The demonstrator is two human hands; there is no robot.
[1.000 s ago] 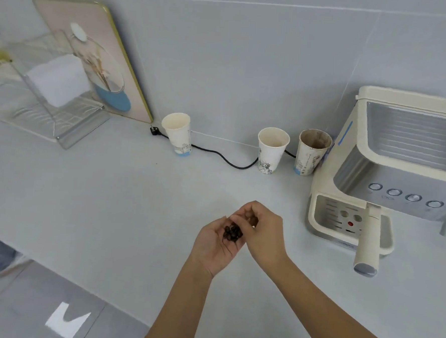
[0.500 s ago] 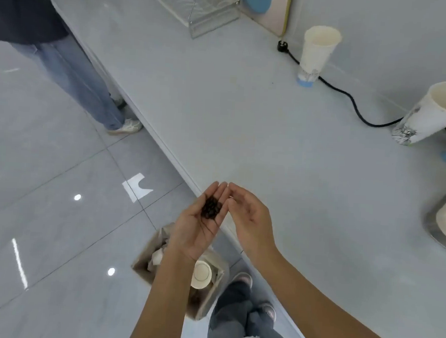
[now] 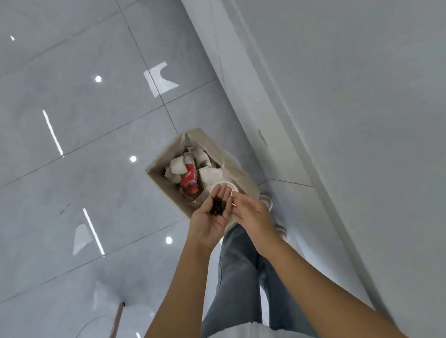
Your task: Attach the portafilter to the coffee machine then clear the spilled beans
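Two hands hang over one cardboard bin [image 3: 164, 165] of rubbish — the left hand [image 3: 209, 220] cupped palm-up, cradling one small heap of coffee beans [image 3: 218, 206]; the right hand [image 3: 251, 213] loosely spread, empty, just beside it.

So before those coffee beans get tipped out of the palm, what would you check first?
1. Beans resting in the cupped left hand: ok.
2. Cardboard box of rubbish on the floor open at the top: ok.
3. Left hand over the box opening: ok, though near its edge.
4. Right hand beside the left, empty: ok.
5. Room left in the box: ok.
6. Counter free of beans: cannot tell.
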